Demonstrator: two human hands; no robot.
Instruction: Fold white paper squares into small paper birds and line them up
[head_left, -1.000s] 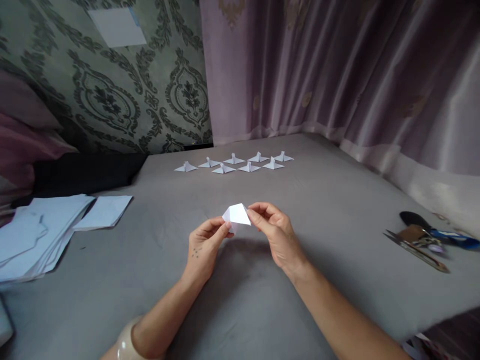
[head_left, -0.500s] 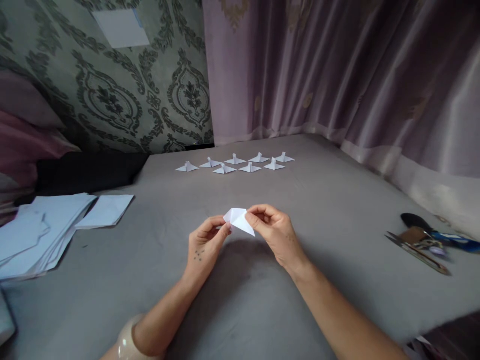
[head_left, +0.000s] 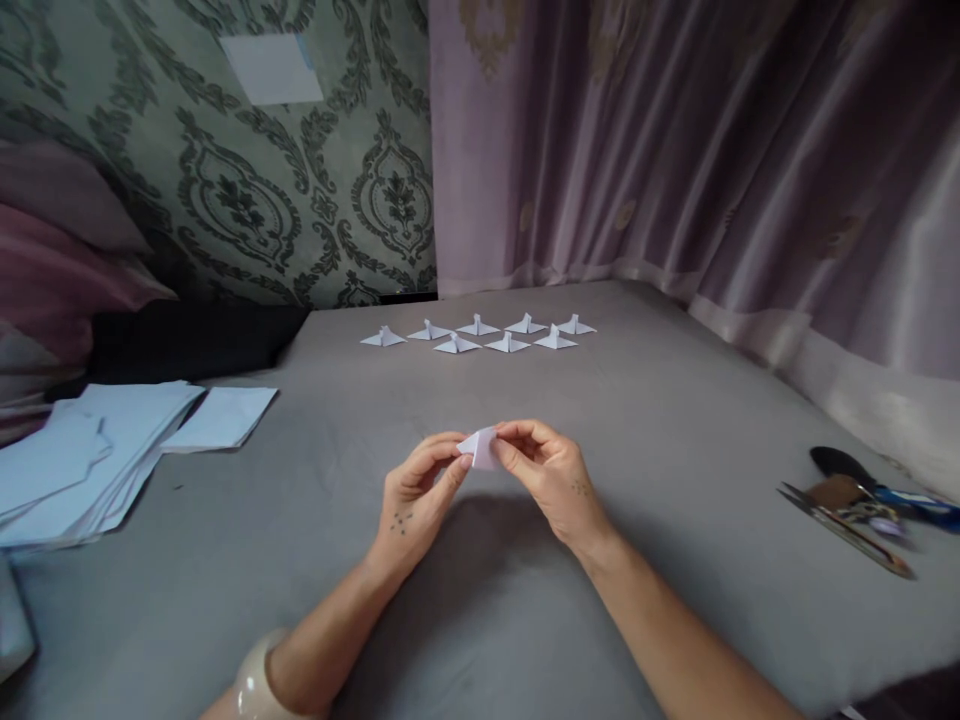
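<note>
A small folded piece of white paper (head_left: 482,449) is held up between my two hands, above the grey cloth surface. My left hand (head_left: 422,492) pinches its left corner between thumb and fingers. On the other side, my right hand (head_left: 551,478) grips the right edge the same way, its fingertips partly behind the paper. Beyond the hands, several white folded-paper figures (head_left: 457,344) with flat wings and raised middles stand in two rows.
Left lie a stack of white paper sheets (head_left: 150,420) and a smaller pile of paper (head_left: 221,418), near a black cloth (head_left: 195,340). At right are scissors (head_left: 847,530), a brown item (head_left: 836,492) and a blue-handled tool (head_left: 915,505). A curtain (head_left: 600,150) hangs behind.
The paper in my hands has turned or folded over and now shows a smaller, narrower face. My hands have drawn slightly closer together. The view has shifted a little.
</note>
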